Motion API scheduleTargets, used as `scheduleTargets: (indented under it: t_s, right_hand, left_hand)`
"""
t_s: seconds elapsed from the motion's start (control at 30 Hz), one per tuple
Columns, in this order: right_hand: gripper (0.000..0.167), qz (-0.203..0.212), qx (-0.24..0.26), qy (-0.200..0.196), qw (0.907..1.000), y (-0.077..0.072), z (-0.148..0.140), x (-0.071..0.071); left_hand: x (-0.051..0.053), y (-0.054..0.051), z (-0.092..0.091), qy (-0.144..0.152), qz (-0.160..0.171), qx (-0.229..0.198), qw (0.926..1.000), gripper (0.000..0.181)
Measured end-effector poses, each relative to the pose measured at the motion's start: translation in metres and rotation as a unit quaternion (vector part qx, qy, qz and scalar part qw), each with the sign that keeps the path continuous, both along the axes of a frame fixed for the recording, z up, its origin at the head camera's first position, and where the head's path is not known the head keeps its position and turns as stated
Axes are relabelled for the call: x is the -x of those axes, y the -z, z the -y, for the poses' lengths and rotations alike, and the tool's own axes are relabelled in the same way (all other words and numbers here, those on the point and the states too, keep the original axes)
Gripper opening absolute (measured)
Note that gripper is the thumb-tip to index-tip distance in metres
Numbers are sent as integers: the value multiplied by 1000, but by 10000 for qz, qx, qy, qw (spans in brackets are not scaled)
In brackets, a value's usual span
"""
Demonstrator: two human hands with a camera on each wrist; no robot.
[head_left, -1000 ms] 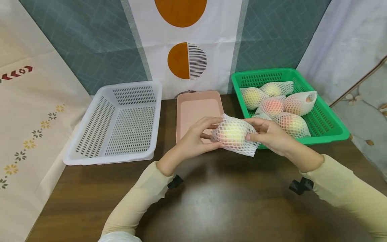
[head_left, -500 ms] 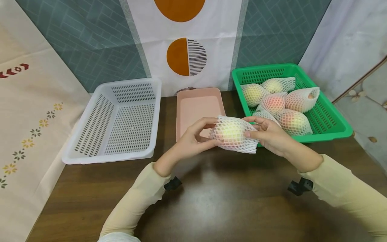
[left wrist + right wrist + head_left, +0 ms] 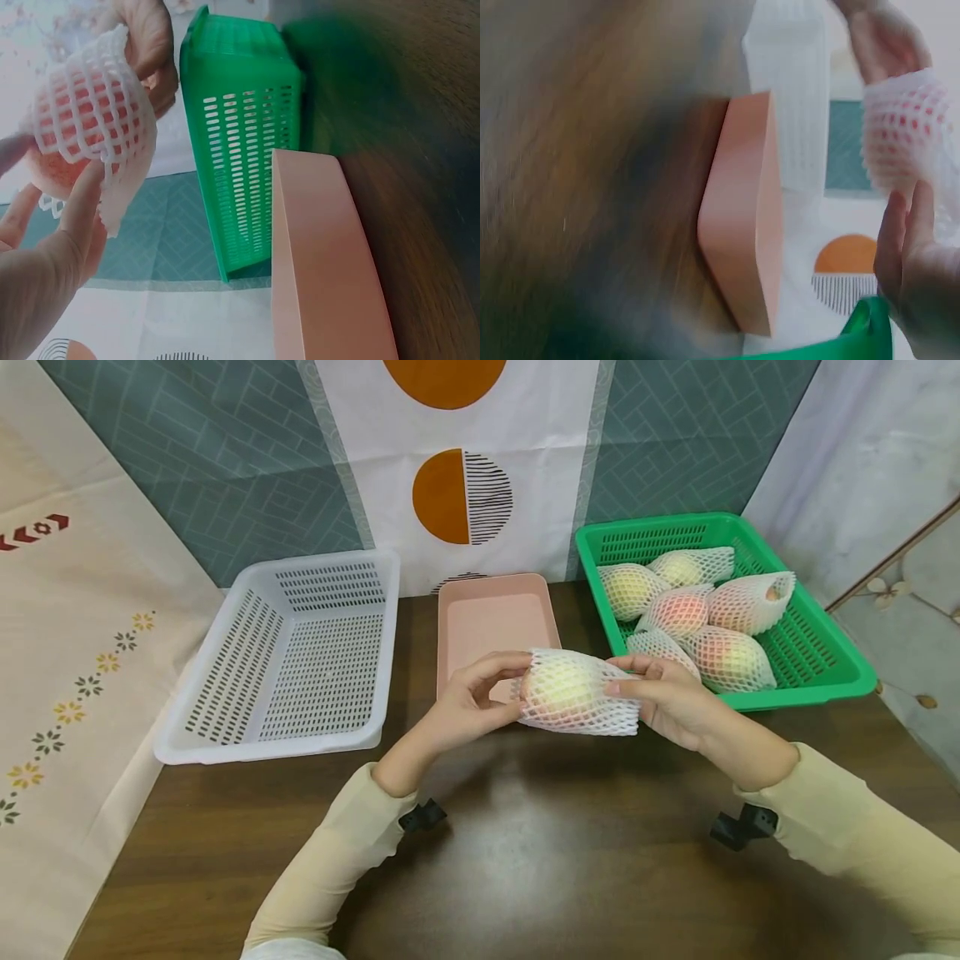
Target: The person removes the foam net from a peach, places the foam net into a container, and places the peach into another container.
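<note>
In the head view a round red-and-yellow fruit [image 3: 562,686] in a white foam net sleeve [image 3: 611,714] is held above the table, in front of the pink tray [image 3: 498,610]. My left hand [image 3: 476,697] grips its left end between thumb and fingers. The left wrist view shows a bare reddish patch of the fruit [image 3: 56,171] at the net's mouth, beside the left fingers [image 3: 82,199]. My right hand [image 3: 671,697] pinches the loose right end of the net. In the right wrist view its fingers [image 3: 921,214] touch the net; the thumb is not clearly visible there.
A white slotted basket [image 3: 277,747] stands at the left without fruit. On the right, a green basket [image 3: 832,693] holds several net-wrapped fruits [image 3: 731,660]. The pink tray lies between the baskets on the brown wooden table [image 3: 525,860], with a patterned cloth [image 3: 540,510] behind.
My left hand and the fruit have shifted slightly left. The right hand stays nearly in place on the net's end, and the net looks more stretched out. The view has tilted a little.
</note>
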State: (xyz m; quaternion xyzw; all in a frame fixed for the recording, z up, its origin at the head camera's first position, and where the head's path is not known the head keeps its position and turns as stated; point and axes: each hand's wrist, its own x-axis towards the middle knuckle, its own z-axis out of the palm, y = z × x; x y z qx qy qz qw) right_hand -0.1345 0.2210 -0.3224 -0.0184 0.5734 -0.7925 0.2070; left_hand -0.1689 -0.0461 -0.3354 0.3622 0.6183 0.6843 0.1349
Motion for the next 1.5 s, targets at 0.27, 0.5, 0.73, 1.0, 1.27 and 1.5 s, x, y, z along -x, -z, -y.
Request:
scheduleTargets:
  t_s: [0.27,0.5,0.73,1.0,1.27,1.5]
  right_hand:
    - [31,225,310,48,9993,-5,5,-4]
    - [20,239,817,214,9961,-2,8,-6]
    - [18,97,953,159,9953,1,8,-7]
    - [19,-448,276,-77,9986,-2,6,-6]
    - [13,-889,-1411,322,9855,-8,6,-5]
    - [9,-1378,-2513,244,9577,-10,3,-2]
  left_hand:
    - [-2,1,0,-126,300,127,9994,59]
    - [-1,5,-3,-471,294,383,9977,61]
    - [-1,8,-5,-626,261,455,9967,61]
    - [-1,10,-1,-519,268,320,9978,62]
    - [-2,13,7,-478,200,245,9984,63]
    - [-5,13,11,-516,78,418,9978,65]
